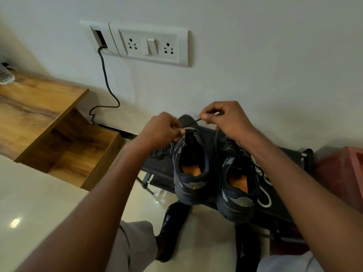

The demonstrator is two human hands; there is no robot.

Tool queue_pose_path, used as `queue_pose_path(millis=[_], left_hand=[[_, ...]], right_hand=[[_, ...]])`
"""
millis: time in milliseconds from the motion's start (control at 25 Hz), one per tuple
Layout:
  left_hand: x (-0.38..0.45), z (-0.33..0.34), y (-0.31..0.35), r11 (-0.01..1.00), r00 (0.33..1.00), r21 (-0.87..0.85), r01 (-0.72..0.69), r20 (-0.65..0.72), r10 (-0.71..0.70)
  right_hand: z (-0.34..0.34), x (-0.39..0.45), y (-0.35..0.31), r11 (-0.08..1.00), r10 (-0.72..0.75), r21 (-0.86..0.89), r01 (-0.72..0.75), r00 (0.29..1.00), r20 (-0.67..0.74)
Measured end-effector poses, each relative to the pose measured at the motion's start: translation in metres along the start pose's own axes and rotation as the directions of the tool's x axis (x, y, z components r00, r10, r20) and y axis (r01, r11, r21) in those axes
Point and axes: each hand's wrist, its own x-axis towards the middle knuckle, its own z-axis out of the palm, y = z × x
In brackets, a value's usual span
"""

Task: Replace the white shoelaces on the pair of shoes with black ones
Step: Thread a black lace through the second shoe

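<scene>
Nearest: person's feet in black socks point(170, 232) on pale tile floor point(39, 193), just under the front edge of a low dark rack point(157, 165). On the rack, 2 dark shoes side by side, heels toward the camera, orange insoles showing: left shoe point(191, 173), right shoe point(236, 195). White lace point(264, 193) lies loose on the rack, just right of the right shoe, partly under the right forearm. Further back, left hand point(163, 130) w/ fingers curled at the left shoe's tongue/eyelets; can't tell exactly what it pinches. Right hand point(224, 120) above & beyond the right shoe, thumb + forefinger pinching the tip of a black lace point(193, 122), which runs taut down-left to the left shoe's top. Behind: white wall, switch/socket plate point(149, 45), cable point(107, 83); wooden table point(29, 107) at left.
</scene>
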Motion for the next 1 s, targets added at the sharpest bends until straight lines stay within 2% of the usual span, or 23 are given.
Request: queue_pose_path(millis=[40, 120, 200, 280, 400, 520, 600, 640, 680, 760, 800, 880, 1000], left_hand=[[-0.006, 0.005, 0.002, 1.0, 1.0, 0.01, -0.013, -0.017, 0.014], [-0.012, 0.013, 0.015, 0.972, 0.996, -0.228, -0.05, -0.082, 0.032], [-0.008, 0.018, 0.027, 0.872, 0.99, -0.488, -0.029, -0.135, -0.042], [-0.002, 0.019, 0.03, 0.842, 0.977, -0.539, 0.027, -0.163, -0.135], [0.006, 0.021, 0.025, 0.868, 0.974, -0.484, 0.11, -0.124, -0.192], [0.011, 0.023, 0.021, 0.9, 0.975, -0.43, 0.073, -0.158, -0.155], [0.013, 0.023, 0.018, 0.897, 0.964, -0.434, 0.079, -0.197, -0.18], [0.013, 0.021, 0.015, 0.896, 0.958, -0.433, 0.097, -0.205, -0.202], [0.013, 0.02, 0.011, 0.896, 0.953, -0.429, 0.113, -0.207, -0.219], [0.012, 0.019, 0.003, 0.914, 0.952, -0.385, 0.13, -0.211, -0.224], [0.012, 0.02, 0.001, 0.934, 0.955, -0.335, 0.125, -0.215, -0.205], [0.013, 0.027, 0.003, 0.966, 0.964, -0.236, 0.109, -0.213, -0.16], [0.016, 0.04, 0.007, 0.991, 0.975, -0.107, 0.086, -0.195, -0.105]], right_hand=[[0.004, -0.001, 0.001, 0.999, 0.003, -0.051, -0.001, 0.999, 0.045], [0.012, -0.001, 0.0, 1.0, -0.002, -0.013, 0.003, 0.998, 0.065], [0.017, 0.0, -0.003, 0.994, 0.021, 0.105, -0.019, 1.0, -0.021], [0.018, 0.001, -0.005, 0.978, 0.082, 0.197, -0.066, 0.994, -0.076], [0.02, 0.002, -0.002, 0.965, 0.114, 0.243, -0.096, 0.991, -0.063], [0.026, 0.003, 0.0, 0.973, 0.107, 0.217, -0.082, 0.988, -0.109], [0.027, 0.005, 0.003, 0.968, 0.164, 0.215, -0.13, 0.975, -0.148], [0.027, 0.006, 0.006, 0.976, 0.183, 0.149, -0.16, 0.971, -0.152], [0.027, 0.006, 0.01, 0.983, 0.183, 0.011, -0.183, 0.975, -0.127], [0.028, 0.002, 0.016, 0.943, 0.216, -0.266, -0.2, 0.976, 0.032], [0.029, -0.001, 0.017, 0.915, 0.262, -0.345, -0.208, 0.958, 0.119], [0.029, -0.003, 0.016, 0.898, 0.312, -0.374, -0.234, 0.936, 0.164], [0.023, -0.002, 0.013, 0.908, 0.331, -0.307, -0.285, 0.937, 0.11]])
